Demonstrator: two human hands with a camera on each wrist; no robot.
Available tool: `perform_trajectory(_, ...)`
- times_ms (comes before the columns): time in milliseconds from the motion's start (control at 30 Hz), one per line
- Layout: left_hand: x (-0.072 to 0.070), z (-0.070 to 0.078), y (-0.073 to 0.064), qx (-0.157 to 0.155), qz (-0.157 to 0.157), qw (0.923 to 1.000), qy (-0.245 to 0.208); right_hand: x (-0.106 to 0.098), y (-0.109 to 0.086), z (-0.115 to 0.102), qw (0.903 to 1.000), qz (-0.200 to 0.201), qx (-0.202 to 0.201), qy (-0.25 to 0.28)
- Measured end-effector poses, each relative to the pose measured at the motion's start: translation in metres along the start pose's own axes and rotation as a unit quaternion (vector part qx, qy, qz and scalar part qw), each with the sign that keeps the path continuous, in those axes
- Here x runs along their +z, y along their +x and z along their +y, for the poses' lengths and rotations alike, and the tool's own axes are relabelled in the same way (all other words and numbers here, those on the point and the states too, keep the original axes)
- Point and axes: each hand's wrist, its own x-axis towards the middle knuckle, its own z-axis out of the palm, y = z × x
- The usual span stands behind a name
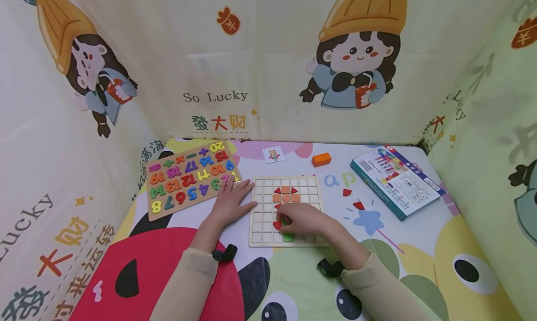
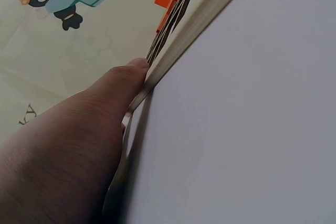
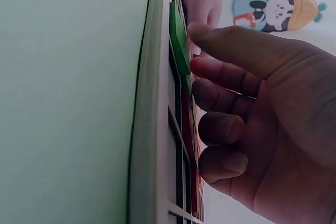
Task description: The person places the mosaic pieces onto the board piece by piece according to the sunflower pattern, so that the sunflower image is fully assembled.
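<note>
A wooden grid board (image 1: 260,239) lies on the table, bearing orange, red and green tiles. My left hand (image 1: 228,203) is spread flat at its left side. That thumb (image 2: 123,77) rests at the board's edge, and the other fingers reach the number board (image 1: 153,213). Over the lower middle of the grid, my right hand (image 1: 304,218) is bent with curled fingers. In the right wrist view, its thumb and index tips are right at a green tile (image 3: 178,38), with a gap between them; I cannot tell whether they pinch it. Red tiles (image 3: 187,129) lie under the other fingers.
Two loose red tiles (image 1: 358,205) lie right of the grid board. An orange block (image 1: 321,159) and a small picture card (image 1: 273,154) lie behind it. At the right is a flat printed box (image 1: 398,181). Patterned curtains (image 1: 277,78) enclose the table.
</note>
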Motion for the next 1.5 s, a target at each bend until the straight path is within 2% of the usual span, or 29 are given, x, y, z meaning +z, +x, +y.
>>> perform_trajectory(367, 0.001, 0.000, 0.000, -0.002, -0.001, 1.0000, 0.001, -0.001, -0.001, 0.001, 0.9998, 0.011, 0.007, -0.013)
perform_trajectory(633, 0.001, -0.001, 0.000, 0.001, 0.001, 1.0000, 0.003, -0.019, -0.017, 0.012, 0.9981, 0.040, 0.041, 0.024)
perform_trajectory(867, 0.001, -0.001, 0.000, -0.002, -0.002, 1.0000, 0.000, -0.033, -0.038, 0.040, 0.9939, 0.064, 0.077, 0.046)
perform_trajectory(1133, 0.003, -0.003, 0.001, 0.002, 0.000, 1.0000, 0.000, -0.051, -0.069, 0.087, 0.9864, 0.099, 0.104, 0.080)
perform_trajectory(1333, 0.004, -0.003, 0.001, 0.002, 0.001, 1.0000, -0.001, -0.059, -0.086, 0.122, 0.9762, 0.123, 0.152, 0.093)
perform_trajectory(1500, 0.004, -0.003, 0.001, 0.002, 0.001, 1.0000, 0.001, -0.067, -0.100, 0.137, 0.9660, 0.114, 0.201, 0.116)
